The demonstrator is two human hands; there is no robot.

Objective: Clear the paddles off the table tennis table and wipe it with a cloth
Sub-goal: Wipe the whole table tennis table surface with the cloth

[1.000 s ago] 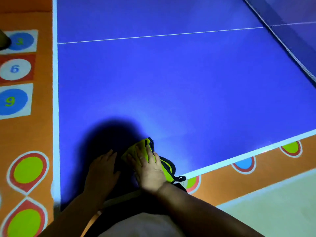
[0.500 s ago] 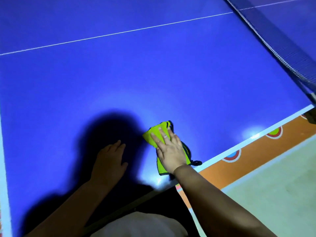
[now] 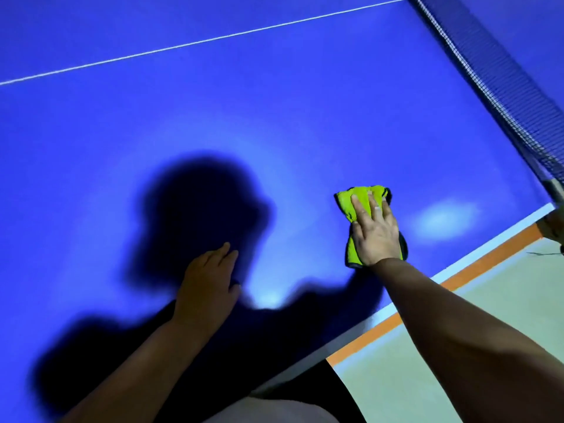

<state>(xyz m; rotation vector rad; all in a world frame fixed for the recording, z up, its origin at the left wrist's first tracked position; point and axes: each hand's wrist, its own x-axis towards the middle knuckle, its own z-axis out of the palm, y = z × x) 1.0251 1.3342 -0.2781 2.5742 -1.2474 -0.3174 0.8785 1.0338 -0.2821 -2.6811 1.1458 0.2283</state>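
Note:
The blue table tennis table point(image 3: 274, 117) fills most of the view, with a white centre line running across it. A folded yellow-green cloth point(image 3: 360, 198) with a dark edge lies near the table's right side edge. My right hand point(image 3: 375, 233) presses flat on the cloth with straight fingers. My left hand point(image 3: 207, 288) rests flat on the table surface, inside my own shadow, apart from the cloth. No paddle is in view.
The dark net point(image 3: 494, 87) runs along the upper right, with its post point(image 3: 554, 189) at the table's edge. Beyond the white side edge lies floor with an orange strip point(image 3: 476, 264) and a pale green area point(image 3: 457, 331).
My right hand has slid the cloth to the right and further up the table, toward the net. My left hand has stayed planted on the surface as the view shifted right.

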